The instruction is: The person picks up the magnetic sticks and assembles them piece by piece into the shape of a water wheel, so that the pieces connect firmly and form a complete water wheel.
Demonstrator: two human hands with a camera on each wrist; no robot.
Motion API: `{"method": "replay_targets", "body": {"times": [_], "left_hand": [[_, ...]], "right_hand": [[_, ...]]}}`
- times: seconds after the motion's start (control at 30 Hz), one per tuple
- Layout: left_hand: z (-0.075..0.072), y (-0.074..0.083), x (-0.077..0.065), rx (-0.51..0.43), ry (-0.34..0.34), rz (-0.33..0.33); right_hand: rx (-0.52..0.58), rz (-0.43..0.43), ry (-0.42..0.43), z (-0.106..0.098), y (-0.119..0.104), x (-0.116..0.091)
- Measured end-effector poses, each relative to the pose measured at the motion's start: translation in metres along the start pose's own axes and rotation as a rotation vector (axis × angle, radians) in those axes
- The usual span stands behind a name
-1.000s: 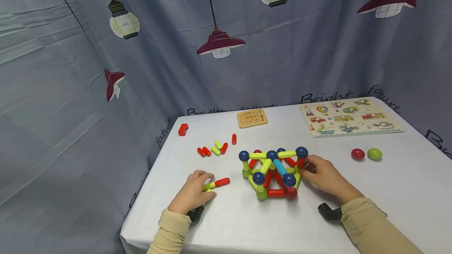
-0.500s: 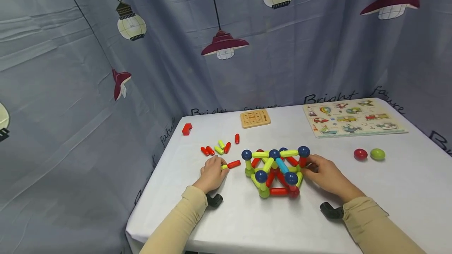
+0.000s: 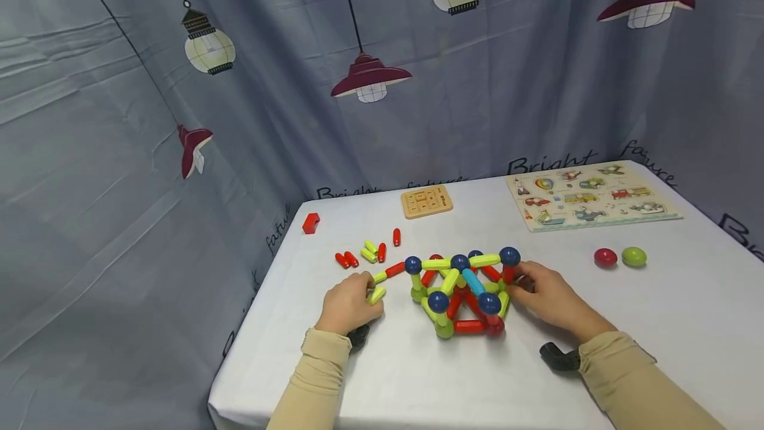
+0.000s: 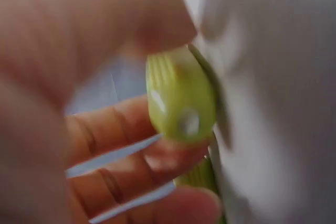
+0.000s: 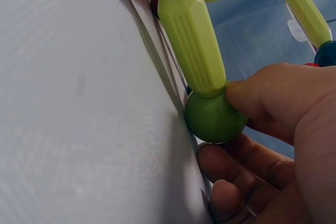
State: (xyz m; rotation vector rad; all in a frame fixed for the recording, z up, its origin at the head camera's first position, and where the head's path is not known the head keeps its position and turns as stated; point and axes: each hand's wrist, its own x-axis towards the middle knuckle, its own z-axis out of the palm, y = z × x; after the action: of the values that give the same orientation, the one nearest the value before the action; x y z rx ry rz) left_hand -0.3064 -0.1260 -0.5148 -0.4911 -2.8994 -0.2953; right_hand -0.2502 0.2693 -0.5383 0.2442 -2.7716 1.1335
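Observation:
My left hand pinches a yellow-green magnetic rod between thumb and fingers, low over the white table. Just beyond it, a red rod and another yellow-green rod lie end to end. To the right stands a frame of magnetic rods and balls, with dark blue balls on top, a light blue rod and green and red balls below. My right hand holds the frame's right side; in the right wrist view its thumb and fingers grip a green ball under a yellow-green rod.
Several loose red and yellow-green rods lie farther back, with a red block at the left. A wooden number board and a picture puzzle board lie at the back. A red ball and a green ball sit right.
The joined red and yellow-green rods have moved away from me, toward the frame. My left hand has let go of them, drawn back and taken another yellow-green rod. My right hand stays put.

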Motion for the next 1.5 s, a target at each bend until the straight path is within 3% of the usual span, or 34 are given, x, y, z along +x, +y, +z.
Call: {"method": "replay_targets", "body": {"times": [0.07, 0.2, 0.4, 0.5, 0.6, 0.67, 0.8, 1.07, 1.37, 1.5], "left_hand": [[0.002, 0.0, 0.001, -0.051, -0.021, 0.02], [0.006, 0.002, 0.005, -0.208, 0.001, 0.053], [0.006, 0.018, -0.004, -0.682, -0.003, 0.129], [0.003, 0.034, -0.014, -0.927, -0.079, 0.098], [0.003, 0.048, -0.02, -1.096, -0.13, 0.023], [0.004, 0.053, -0.021, -1.149, -0.132, -0.026], [0.008, 0.056, -0.02, -1.169, -0.113, -0.083], [0.01, 0.053, -0.022, -1.2, -0.151, -0.109], [0.001, 0.057, -0.018, -1.474, -0.433, -0.153], [-0.003, 0.064, -0.016, -1.528, -0.5, -0.169]], "right_hand": [[-0.002, 0.003, -0.001, -0.003, -0.001, 0.001], [0.003, 0.029, -0.007, -0.004, -0.002, 0.001], [0.02, 0.042, -0.017, -0.002, -0.001, 0.001], [0.022, 0.035, -0.015, -0.002, -0.002, 0.001], [0.018, 0.037, -0.018, -0.002, -0.003, 0.001], [0.012, 0.045, -0.021, -0.002, -0.003, 0.001], [0.011, 0.049, -0.022, -0.001, -0.003, -0.001], [0.026, 0.047, -0.02, 0.002, -0.001, -0.003], [0.025, 0.043, -0.018, 0.002, -0.001, -0.003], [0.021, 0.034, -0.014, 0.002, -0.001, -0.003]]}}
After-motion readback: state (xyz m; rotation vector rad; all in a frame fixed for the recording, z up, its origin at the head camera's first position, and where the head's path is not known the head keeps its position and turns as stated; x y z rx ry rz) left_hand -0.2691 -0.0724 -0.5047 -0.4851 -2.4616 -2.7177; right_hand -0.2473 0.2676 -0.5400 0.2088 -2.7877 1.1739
